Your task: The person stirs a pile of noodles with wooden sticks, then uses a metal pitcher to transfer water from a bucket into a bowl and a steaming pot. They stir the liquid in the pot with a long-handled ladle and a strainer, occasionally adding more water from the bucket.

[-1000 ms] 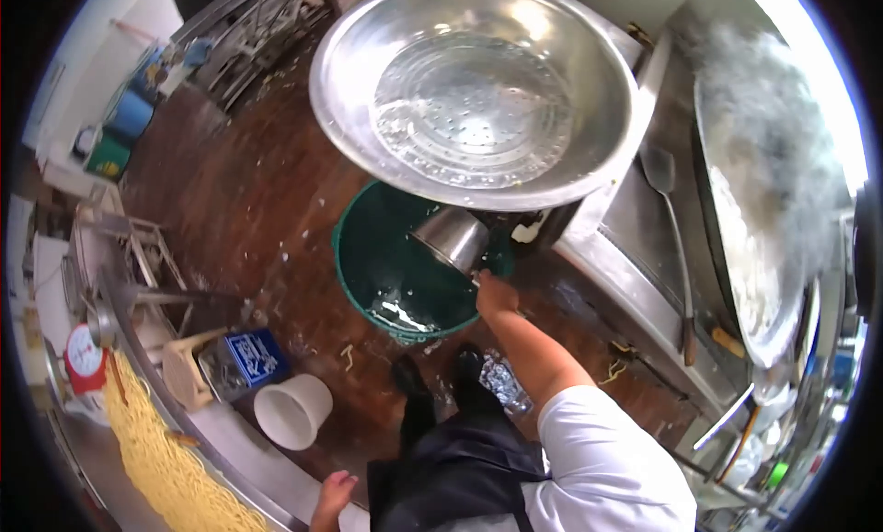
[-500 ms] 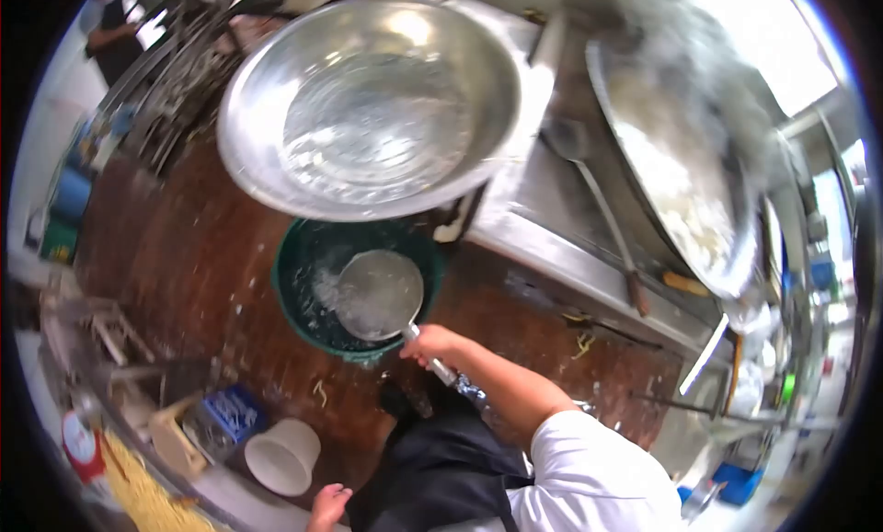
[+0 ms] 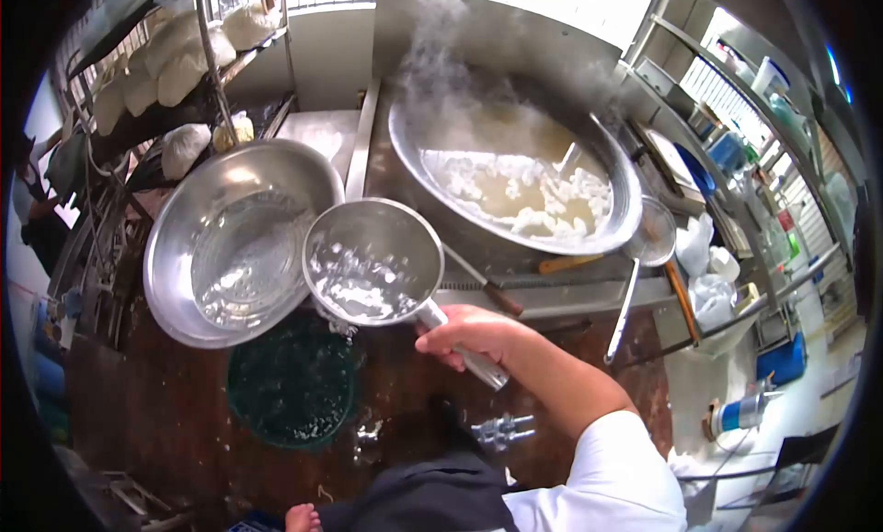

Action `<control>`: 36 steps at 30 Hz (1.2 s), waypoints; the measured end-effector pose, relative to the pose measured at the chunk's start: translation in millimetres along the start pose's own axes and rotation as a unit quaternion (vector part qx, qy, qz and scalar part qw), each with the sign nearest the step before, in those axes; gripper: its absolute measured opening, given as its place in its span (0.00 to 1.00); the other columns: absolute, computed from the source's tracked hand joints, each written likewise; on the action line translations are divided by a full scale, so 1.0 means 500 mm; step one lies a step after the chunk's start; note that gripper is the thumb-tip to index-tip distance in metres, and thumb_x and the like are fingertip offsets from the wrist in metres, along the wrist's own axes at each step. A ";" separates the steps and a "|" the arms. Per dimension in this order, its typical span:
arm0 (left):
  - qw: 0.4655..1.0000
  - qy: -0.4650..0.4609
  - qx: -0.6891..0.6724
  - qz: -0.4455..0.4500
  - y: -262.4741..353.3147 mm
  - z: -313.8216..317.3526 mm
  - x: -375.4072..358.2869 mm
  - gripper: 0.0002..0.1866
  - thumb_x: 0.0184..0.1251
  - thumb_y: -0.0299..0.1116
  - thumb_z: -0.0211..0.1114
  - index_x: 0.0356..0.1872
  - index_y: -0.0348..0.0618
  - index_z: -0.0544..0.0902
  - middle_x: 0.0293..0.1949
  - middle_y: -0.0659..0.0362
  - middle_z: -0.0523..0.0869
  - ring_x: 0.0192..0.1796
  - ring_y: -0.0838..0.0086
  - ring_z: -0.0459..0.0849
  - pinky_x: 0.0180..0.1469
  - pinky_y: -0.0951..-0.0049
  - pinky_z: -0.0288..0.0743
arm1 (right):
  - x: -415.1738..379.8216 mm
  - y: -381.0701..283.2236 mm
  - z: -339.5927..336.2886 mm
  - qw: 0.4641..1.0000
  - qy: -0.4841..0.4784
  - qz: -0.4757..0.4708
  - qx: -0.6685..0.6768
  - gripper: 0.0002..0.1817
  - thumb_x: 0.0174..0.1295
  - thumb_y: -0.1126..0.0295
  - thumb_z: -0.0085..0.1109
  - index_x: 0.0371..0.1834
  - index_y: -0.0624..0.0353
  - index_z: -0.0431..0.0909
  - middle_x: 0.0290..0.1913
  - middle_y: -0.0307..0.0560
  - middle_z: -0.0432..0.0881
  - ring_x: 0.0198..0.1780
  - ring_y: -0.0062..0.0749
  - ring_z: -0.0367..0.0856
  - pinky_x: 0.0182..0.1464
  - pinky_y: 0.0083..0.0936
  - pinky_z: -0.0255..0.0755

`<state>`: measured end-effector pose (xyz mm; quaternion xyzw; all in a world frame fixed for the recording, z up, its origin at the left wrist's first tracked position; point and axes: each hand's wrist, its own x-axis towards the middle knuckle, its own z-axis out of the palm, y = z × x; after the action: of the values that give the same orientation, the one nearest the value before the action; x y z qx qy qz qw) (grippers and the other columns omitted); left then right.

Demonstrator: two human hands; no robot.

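My right hand [image 3: 474,334] is closed around the handle of a metal dipper [image 3: 428,247] with splashing water inside. It is raised in front of a wide steel basin [image 3: 170,256] that also contains water. Below the basin, on the floor, stands a dark green tub [image 3: 290,385] full of water. Drops fall beside the dipper's underside. At the bottom edge, only the fingers of my left hand [image 3: 302,517] show, loosely apart from everything, with nothing visible in them. A big steaming pan [image 3: 630,210] on the stove holds cloudy liquid with white lumps.
A long-handled tool with a brown grip [image 3: 501,299] lies on the stove top. A strainer [image 3: 655,233] rests right of the pan. Shelves with containers [image 3: 727,150] line the right; a rack with pale bags [image 3: 184,68] stands left. The floor [image 3: 175,412] is wet.
The dipper has come up out of the green tub with water in it, held in my right hand. My view has tilted up, showing more of the stove and pan.
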<state>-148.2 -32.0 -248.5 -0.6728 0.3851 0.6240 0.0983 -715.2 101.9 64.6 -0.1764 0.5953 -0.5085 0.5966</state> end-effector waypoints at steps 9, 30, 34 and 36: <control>0.932 -0.055 0.107 0.341 0.111 0.252 -0.192 0.17 0.65 0.46 0.63 0.49 0.49 0.79 0.34 0.64 0.81 0.33 0.78 0.77 0.31 0.74 0.71 | 0.113 -0.096 -0.338 0.934 -0.037 -0.062 0.350 0.07 0.60 0.69 0.61 0.28 0.51 0.71 0.20 0.29 0.68 0.17 0.11 0.65 0.18 0.15 0.62; 0.982 -0.022 0.056 0.177 -0.006 0.155 -0.123 0.16 0.66 0.45 0.62 0.50 0.50 0.78 0.33 0.64 0.81 0.33 0.79 0.77 0.31 0.75 0.71 | 0.129 -0.138 -0.185 0.891 -0.226 -0.148 0.365 0.21 0.67 0.47 0.51 0.41 0.56 0.77 0.19 0.34 0.71 0.16 0.18 0.69 0.17 0.16 0.63; 0.988 -0.042 -0.142 -0.035 -0.143 0.092 -0.018 0.10 0.66 0.41 0.62 0.43 0.50 0.78 0.25 0.65 0.79 0.22 0.79 0.75 0.20 0.77 0.66 | 0.098 -0.021 0.015 0.987 -0.158 -0.019 0.002 0.18 0.66 0.51 0.54 0.41 0.57 0.76 0.20 0.39 0.72 0.17 0.21 0.70 0.18 0.18 0.67; 0.989 0.040 -0.134 -0.039 -0.151 0.105 -0.069 0.14 0.66 0.42 0.63 0.48 0.50 0.77 0.28 0.65 0.79 0.23 0.79 0.75 0.22 0.75 0.69 | 0.122 0.062 0.117 0.975 -0.182 0.059 -0.113 0.17 0.66 0.54 0.56 0.43 0.58 0.76 0.21 0.39 0.73 0.19 0.21 0.71 0.18 0.19 0.67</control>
<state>-137.5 65.7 -253.9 -0.7186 0.2749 0.6386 0.0158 -664.4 42.1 20.4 -0.2966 0.5396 -0.3611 0.7003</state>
